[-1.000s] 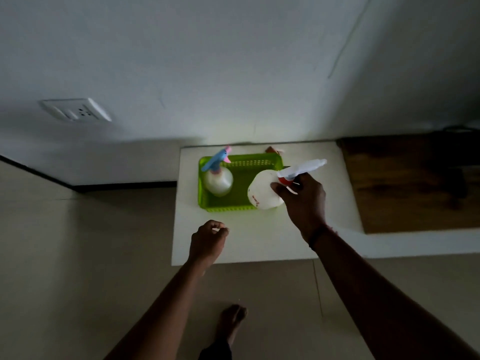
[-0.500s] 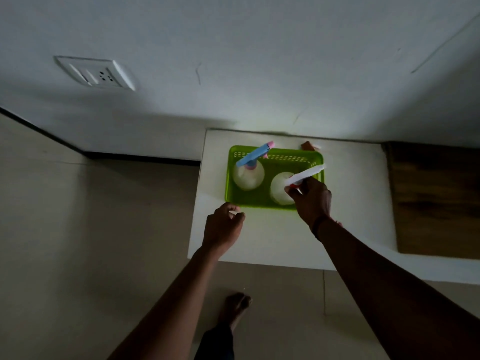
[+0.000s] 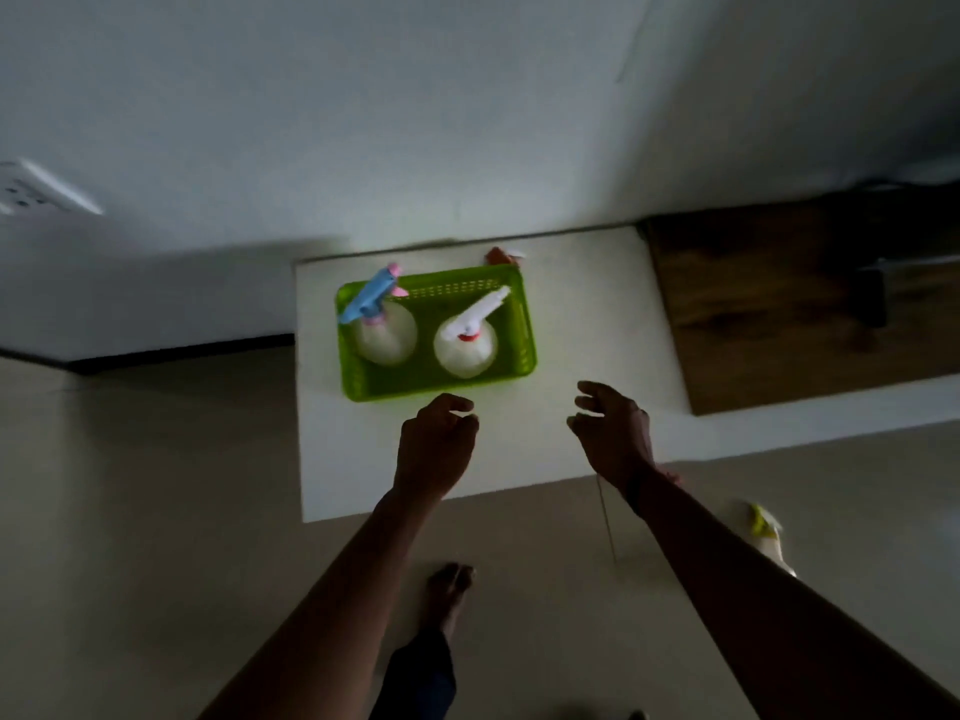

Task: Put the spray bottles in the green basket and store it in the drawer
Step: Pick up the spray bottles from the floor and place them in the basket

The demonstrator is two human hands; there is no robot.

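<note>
A green basket (image 3: 426, 386) stands on a white tabletop (image 3: 571, 324). Two spray bottles stand upright inside it: one with a blue and pink trigger (image 3: 382, 324) on the left, one with a white and red trigger (image 3: 466, 345) on the right. My left hand (image 3: 435, 445) hovers just in front of the basket's near rim, fingers loosely curled around nothing. My right hand (image 3: 613, 431) is to the right of the basket, apart from it, fingers spread and empty.
A small red-brown object (image 3: 501, 256) lies behind the basket. A dark wooden surface (image 3: 800, 304) adjoins the tabletop on the right. Another spray bottle with a yellow-green trigger (image 3: 768, 537) lies on the floor at right. A wall socket (image 3: 31, 192) is at far left. My bare foot (image 3: 449, 589) stands below.
My right hand set the white-and-red spray bottle down in the basket, let go and drew back to the right. My left hand stayed near the basket's front edge.
</note>
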